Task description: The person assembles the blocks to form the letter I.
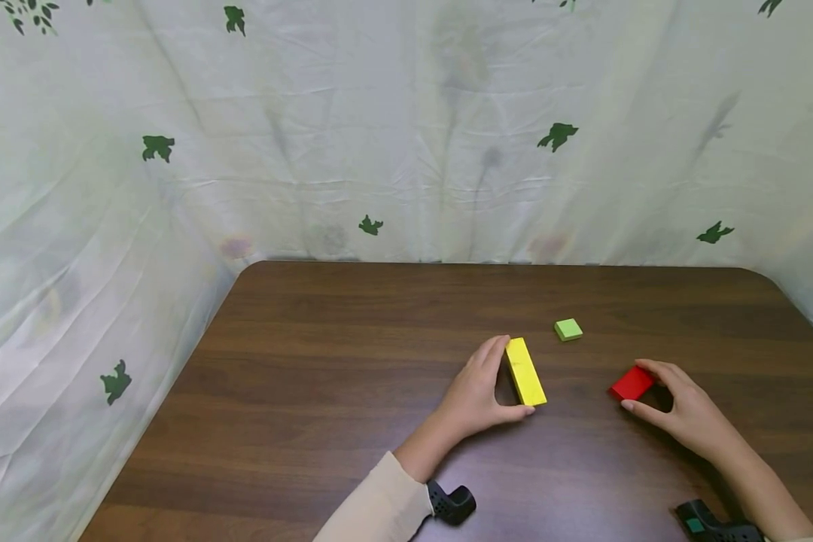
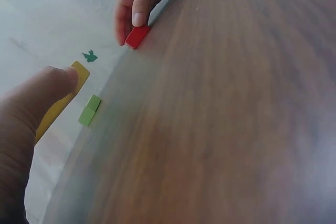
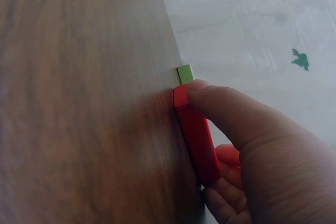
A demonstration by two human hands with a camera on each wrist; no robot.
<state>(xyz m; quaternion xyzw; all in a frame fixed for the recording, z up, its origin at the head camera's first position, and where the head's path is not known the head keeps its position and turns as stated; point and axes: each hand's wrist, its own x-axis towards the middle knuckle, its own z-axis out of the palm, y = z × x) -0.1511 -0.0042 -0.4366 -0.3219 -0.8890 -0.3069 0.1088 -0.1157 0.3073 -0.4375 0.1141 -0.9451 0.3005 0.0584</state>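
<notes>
My left hand (image 1: 473,395) pinches a long yellow block (image 1: 525,372) by its two ends, thumb at the near end and fingertips at the far end. The left wrist view has the yellow block (image 2: 63,100) above the tabletop's level, behind the thumb. On the right, my right hand (image 1: 684,410) grips a red block (image 1: 631,383) between thumb and fingers. That red block (image 3: 197,135) sits low at the wooden surface in the right wrist view. A small light green block (image 1: 568,330) lies between and beyond the hands, touched by neither.
The brown wooden table (image 1: 298,376) has rounded far corners. A pale curtain (image 1: 393,135) with green leaf shapes hangs behind its far edge and along the left side. Black devices are strapped at the left wrist (image 1: 452,504) and right wrist (image 1: 718,523).
</notes>
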